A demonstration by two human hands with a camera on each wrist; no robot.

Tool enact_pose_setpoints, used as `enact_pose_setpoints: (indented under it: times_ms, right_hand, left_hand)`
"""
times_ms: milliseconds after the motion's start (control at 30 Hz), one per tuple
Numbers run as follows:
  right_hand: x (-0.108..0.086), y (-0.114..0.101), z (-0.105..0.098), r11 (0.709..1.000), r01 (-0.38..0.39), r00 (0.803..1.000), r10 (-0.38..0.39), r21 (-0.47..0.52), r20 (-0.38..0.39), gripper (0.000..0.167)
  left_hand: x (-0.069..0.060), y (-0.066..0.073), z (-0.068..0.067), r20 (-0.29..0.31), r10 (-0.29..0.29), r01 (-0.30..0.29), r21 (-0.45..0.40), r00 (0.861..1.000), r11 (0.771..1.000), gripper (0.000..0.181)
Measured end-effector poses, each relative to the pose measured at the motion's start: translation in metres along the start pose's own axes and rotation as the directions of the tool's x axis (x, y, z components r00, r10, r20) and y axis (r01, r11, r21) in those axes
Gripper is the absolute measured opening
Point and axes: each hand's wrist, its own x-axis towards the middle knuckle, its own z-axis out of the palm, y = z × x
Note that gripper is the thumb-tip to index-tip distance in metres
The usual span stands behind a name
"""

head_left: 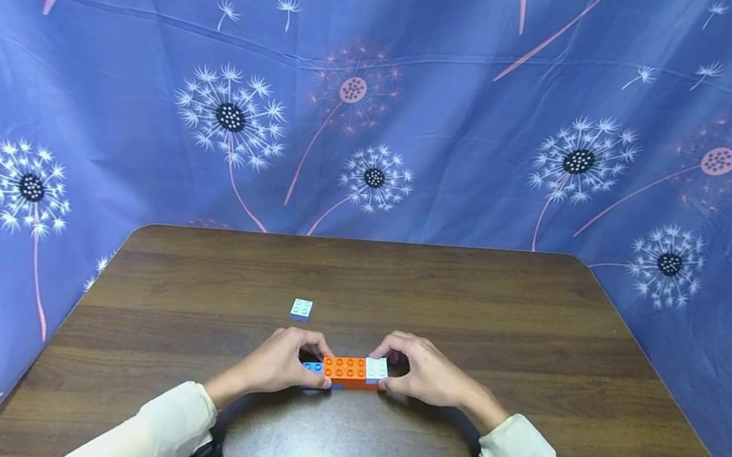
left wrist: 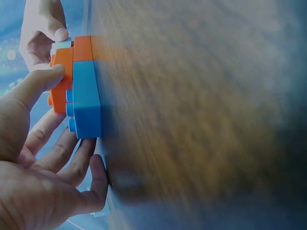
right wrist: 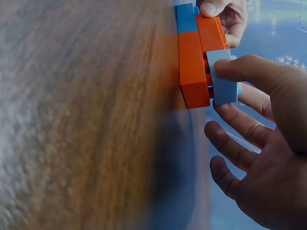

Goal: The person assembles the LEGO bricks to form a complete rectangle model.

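Observation:
A two-layer row of bricks lies on the table between the hands. Below are a blue brick [left wrist: 87, 103] and an orange brick [right wrist: 193, 67], end to end. An upper orange brick [head_left: 344, 370] spans their joint, with a pale blue-white brick [head_left: 376, 368] at its right end. Orange studs show in a narrow gap beneath the pale brick in the right wrist view. The left hand [head_left: 278, 360] holds the upper orange brick near its left end, thumb on the near side. With thumb and fingers, the right hand [head_left: 434, 374] pinches the pale brick.
Another small pale brick [head_left: 301, 309] with four studs stands on the wooden table [head_left: 470, 304], behind the left hand. A blue patterned cloth [head_left: 452, 154] hangs along the table's back and side edges.

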Motion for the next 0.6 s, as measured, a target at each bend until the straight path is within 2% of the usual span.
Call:
enact_pose_setpoints:
  times_ms: [400, 600]
  right_hand:
    - [-0.0016, 0.0053, 0.0047, 0.998, 0.002, 1.000, 0.000, 0.057, -0.030, 0.032]
    - [-0.0007, 0.0028, 0.0055, 0.999, -0.013, 1.000, 0.014, 0.051, -0.018, 0.032]
  left_hand:
    - [0.0015, 0.0012, -0.0003, 0.002, -0.005, 0.005, 0.008, 1.000, 1.000, 0.026]
    - [0.0026, 0.0011, -0.0072, 0.078, 0.003, -0.002, -0.012, 0.997, 1.000, 0.034]
